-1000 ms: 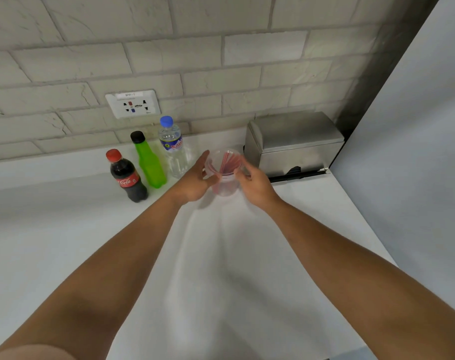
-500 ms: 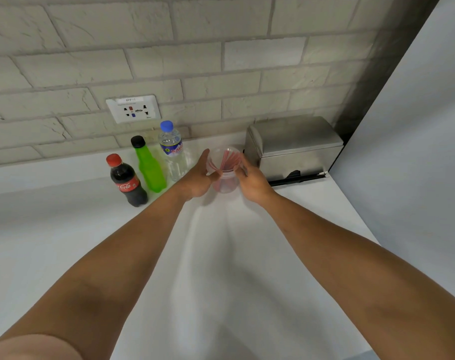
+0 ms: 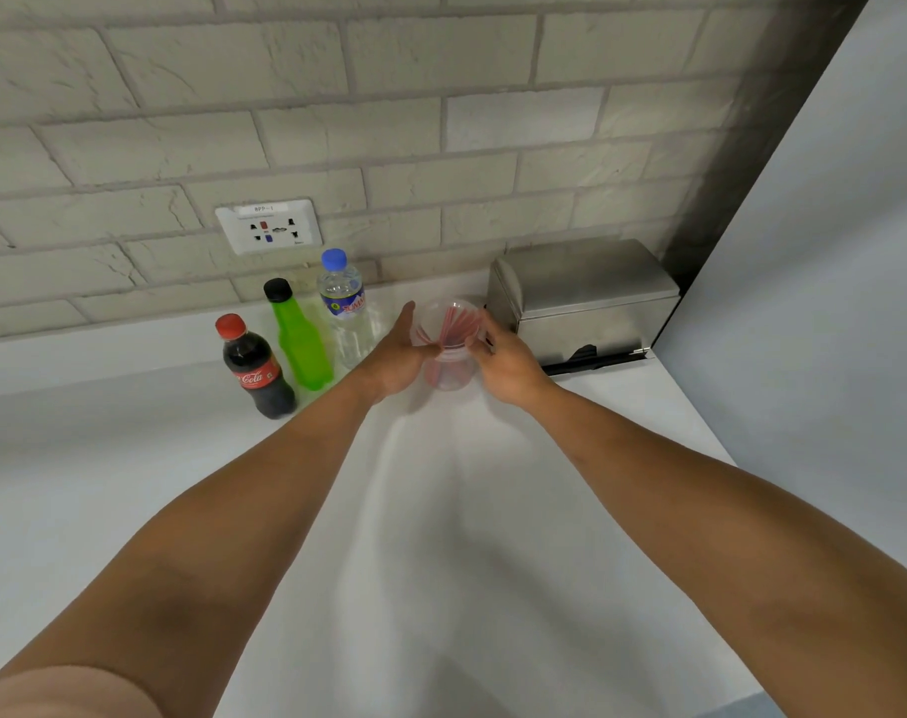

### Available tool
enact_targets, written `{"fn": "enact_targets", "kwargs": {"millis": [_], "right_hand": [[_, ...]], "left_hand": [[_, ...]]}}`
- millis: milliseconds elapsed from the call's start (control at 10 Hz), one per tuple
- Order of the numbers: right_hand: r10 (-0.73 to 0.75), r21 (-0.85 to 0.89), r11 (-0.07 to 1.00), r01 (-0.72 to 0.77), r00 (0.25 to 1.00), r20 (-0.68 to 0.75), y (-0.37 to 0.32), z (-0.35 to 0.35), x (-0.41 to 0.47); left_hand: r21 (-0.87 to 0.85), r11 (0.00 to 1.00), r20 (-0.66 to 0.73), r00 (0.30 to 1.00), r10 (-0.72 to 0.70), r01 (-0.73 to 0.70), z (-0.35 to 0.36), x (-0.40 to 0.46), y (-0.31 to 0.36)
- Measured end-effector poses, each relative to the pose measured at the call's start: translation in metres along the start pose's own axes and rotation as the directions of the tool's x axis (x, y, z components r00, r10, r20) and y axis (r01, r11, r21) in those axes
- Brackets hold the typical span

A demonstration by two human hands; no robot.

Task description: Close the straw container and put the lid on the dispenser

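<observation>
A clear plastic straw container [image 3: 449, 373] with red straws inside stands on the white counter [image 3: 441, 536] near the back. My left hand [image 3: 397, 357] grips its left side with the thumb on the rim. My right hand [image 3: 503, 362] holds the right side of the rim. A clear lid seems to sit on the rim under my fingers, though I cannot tell whether it is pressed down. Just to the right stands the stainless steel dispenser [image 3: 581, 298], its metal top down and a dark slot along its front.
Left of the container stand a water bottle [image 3: 343, 308], a green bottle [image 3: 298, 336] and a cola bottle [image 3: 254, 367]. A wall socket [image 3: 269, 226] sits in the brick wall behind. A grey panel [image 3: 829, 282] bounds the counter on the right.
Both hands stay on the container with only small finger shifts along the rim. The view has drifted slightly.
</observation>
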State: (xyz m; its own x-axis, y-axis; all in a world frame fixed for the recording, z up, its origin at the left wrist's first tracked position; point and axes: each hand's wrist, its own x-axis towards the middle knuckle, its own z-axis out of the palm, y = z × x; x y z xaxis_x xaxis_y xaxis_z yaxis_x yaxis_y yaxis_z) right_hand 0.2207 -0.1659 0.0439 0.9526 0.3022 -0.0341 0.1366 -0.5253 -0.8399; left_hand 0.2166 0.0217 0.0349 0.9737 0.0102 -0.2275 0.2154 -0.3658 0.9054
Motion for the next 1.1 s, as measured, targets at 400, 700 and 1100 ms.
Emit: {"fn": "enact_targets", "kwargs": {"millis": [400,700,1100], "right_hand": [[0.012,-0.171,0.985,0.0,0.998,0.069,-0.001,-0.009,-0.021],[0.048,-0.169,0.985,-0.032,0.995,0.086,-0.006,-0.01,-0.017],[-0.094,-0.087,0.992,0.092,0.995,-0.02,-0.021,-0.054,-0.034]], "left_hand": [[0.267,0.96,-0.072,0.992,0.104,-0.081,0.005,-0.009,-0.001],[0.281,0.958,-0.064,0.995,0.081,-0.06,0.001,-0.004,0.005],[0.432,0.875,-0.086,0.956,0.281,-0.218,-0.007,-0.025,0.03]]}}
